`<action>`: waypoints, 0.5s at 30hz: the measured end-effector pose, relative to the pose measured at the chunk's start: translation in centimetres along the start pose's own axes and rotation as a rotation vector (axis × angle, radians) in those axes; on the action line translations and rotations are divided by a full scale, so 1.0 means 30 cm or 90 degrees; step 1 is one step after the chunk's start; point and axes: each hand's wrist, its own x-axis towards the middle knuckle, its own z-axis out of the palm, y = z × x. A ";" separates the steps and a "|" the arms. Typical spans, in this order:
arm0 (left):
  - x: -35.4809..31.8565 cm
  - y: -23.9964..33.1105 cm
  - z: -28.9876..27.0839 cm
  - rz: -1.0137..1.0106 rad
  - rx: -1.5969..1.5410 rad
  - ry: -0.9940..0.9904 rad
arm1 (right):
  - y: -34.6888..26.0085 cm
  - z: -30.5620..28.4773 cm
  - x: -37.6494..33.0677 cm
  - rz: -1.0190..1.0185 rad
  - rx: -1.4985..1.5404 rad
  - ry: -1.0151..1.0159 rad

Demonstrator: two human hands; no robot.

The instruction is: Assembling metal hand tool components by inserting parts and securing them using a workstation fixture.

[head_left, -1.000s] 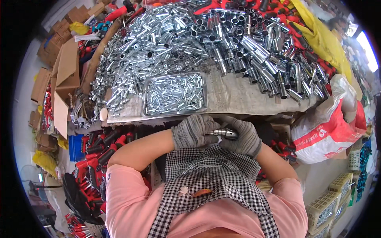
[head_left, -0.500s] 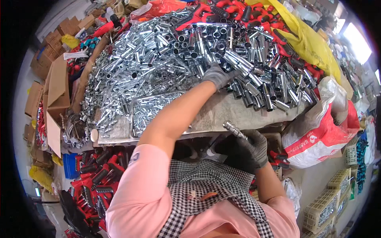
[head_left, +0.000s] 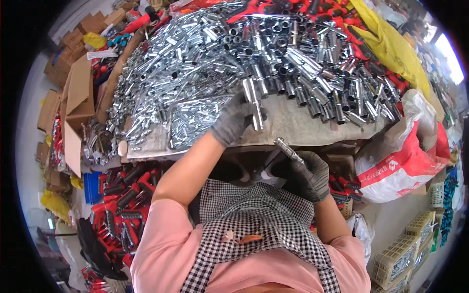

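Note:
Both of my hands wear dark grey gloves. My left hand (head_left: 230, 120) is closed around a shiny metal tube (head_left: 253, 105), held nearly upright over the front part of the table. Low at the table's front edge, my right hand (head_left: 312, 177) grips a slim metal shaft (head_left: 288, 149) with a ridged, coil-like end pointing up and left. The shaft and the tube are apart. Beyond my hands lies a heap of chrome tubes (head_left: 317, 83), and left of it spreads a pile of smaller metal parts (head_left: 181, 63). A tray (head_left: 169, 133) of small pins sits beside my left wrist.
Red and black tool handles (head_left: 122, 210) fill the space below the table at left; more lie behind the tubes. A red and white sack (head_left: 395, 166) leans at the table's right end. Cardboard boxes (head_left: 78, 97) stand left, plastic crates (head_left: 395, 254) on the right floor.
My left hand has drawn back from the tube heap toward me and now carries a metal tube. My right hand still holds the shaft in nearly the same place.

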 end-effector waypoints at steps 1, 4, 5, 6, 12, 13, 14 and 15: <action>-0.052 0.007 -0.027 -0.020 -0.016 -0.003 | 0.005 0.008 -0.006 0.006 -0.034 -0.013; -0.173 -0.004 -0.062 0.040 -0.080 0.044 | 0.003 0.053 -0.022 0.025 -0.036 -0.036; -0.205 0.005 -0.066 0.072 -0.020 0.038 | 0.021 0.056 -0.026 0.007 -0.069 -0.039; -0.220 0.002 -0.080 0.072 -0.021 0.044 | 0.022 0.065 -0.026 -0.013 -0.105 -0.044; -0.288 0.011 -0.127 0.265 0.149 0.142 | 0.012 0.116 -0.026 -0.082 -0.181 -0.056; -0.300 0.008 -0.131 0.248 0.121 0.134 | -0.004 0.132 -0.031 -0.096 -0.170 -0.048; -0.309 0.004 -0.135 0.233 0.094 0.127 | -0.004 0.137 -0.035 -0.091 -0.174 -0.042; -0.321 0.004 -0.138 0.241 0.111 0.119 | -0.006 0.141 -0.038 -0.096 -0.200 -0.046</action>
